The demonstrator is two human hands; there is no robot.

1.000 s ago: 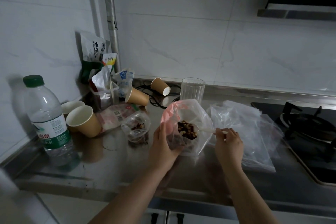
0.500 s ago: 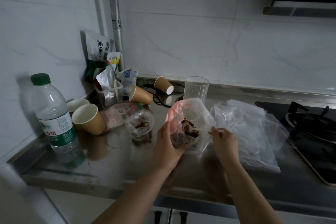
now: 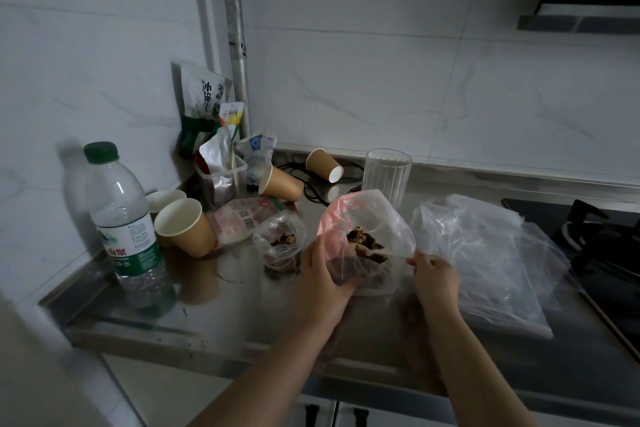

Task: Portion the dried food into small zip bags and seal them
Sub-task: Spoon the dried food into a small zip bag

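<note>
Left hand (image 3: 320,274) grips the zip bag (image 3: 372,239) from below, above the steel counter (image 3: 242,305); dried food (image 3: 365,246) sits inside. Right hand (image 3: 434,272) pinches the bag's rim. 1 filled small bag (image 3: 278,246) stands just left.

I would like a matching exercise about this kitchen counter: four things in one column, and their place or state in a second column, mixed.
Things:
1. water bottle
2. ribbed glass
3. pile of empty bags
4. bag with dried food

Places or states:
A. held in both hands
B. far left, green cap
C. beside the stove
D. upright, behind the held bag

Pairs: 1-B, 2-D, 3-C, 4-A
</note>
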